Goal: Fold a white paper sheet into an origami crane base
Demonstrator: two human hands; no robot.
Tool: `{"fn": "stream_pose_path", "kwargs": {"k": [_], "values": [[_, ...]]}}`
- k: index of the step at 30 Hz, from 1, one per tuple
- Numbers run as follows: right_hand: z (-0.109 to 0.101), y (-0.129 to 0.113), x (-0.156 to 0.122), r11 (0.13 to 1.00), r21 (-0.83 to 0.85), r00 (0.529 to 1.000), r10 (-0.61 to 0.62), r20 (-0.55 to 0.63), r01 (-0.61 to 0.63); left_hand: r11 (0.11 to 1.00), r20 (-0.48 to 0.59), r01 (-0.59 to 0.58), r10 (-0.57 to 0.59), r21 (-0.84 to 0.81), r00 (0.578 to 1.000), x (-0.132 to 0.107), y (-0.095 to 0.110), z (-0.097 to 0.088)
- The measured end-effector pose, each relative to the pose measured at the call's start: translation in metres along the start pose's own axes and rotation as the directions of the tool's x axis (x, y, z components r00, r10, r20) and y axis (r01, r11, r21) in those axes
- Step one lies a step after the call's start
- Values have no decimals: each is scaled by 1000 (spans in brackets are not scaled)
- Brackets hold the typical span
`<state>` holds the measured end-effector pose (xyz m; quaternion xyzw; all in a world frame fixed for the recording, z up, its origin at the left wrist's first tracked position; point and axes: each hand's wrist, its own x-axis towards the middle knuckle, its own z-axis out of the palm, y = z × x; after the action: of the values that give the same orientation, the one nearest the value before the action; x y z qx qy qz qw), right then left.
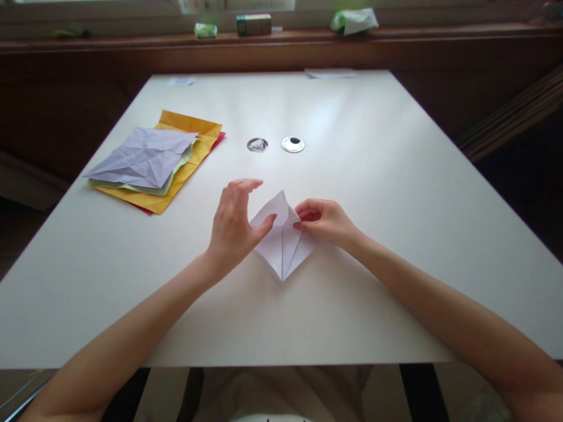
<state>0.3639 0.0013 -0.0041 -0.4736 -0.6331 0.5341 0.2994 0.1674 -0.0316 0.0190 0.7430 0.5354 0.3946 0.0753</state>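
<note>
White and smooth, the table (373,328) starts close to the person, with two bare arms reaching in over its near edge, one from each side. In front of the person is a folded white paper (272,252). It is shaped like a diamond, with one corner pointing at the person and a line running up its middle from that corner. It sits between the two hands.

The right hand (325,221) pinches the paper's right edge between thumb and curled fingers. The left hand (233,225) is on the other side, wide like a big letter C. Its fingers are up and let go, and its thumb is over the paper; I can't tell if the thumb touches it.

Farther off, to the left, is a messy pile of creased sheets: a pale purple sheet (141,155) on top, then a pale green sheet (169,184), a yellow sheet (189,123) and a bit of a red sheet (219,140). Two shiny round things, a left disc (257,145) and a right disc (292,145), sit past the hands. Way back, a green packet (206,30) and a little box (254,25) are on a brown ledge (132,44).
</note>
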Motion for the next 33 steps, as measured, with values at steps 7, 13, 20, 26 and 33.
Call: {"fn": "stream_pose_path", "kwargs": {"k": [7,13,20,26,33], "values": [[-2,-17,-4,967,116,946,191,263,-228,801,672,472,-122,-368,730,33,5,-12],[-6,-41,-11,952,181,943,194,270,-247,682,615,602,-276,-416,738,45,10,-15],[-2,-76,-15,985,111,965,99,243,-129,685,534,556,-280,-471,798,54,14,-38],[0,-80,-16,971,168,954,120,274,-170,769,558,467,-175,-437,811,57,20,-55],[4,-83,-24,990,104,973,67,222,-93,806,610,465,-169,-366,774,46,31,-53]]}}
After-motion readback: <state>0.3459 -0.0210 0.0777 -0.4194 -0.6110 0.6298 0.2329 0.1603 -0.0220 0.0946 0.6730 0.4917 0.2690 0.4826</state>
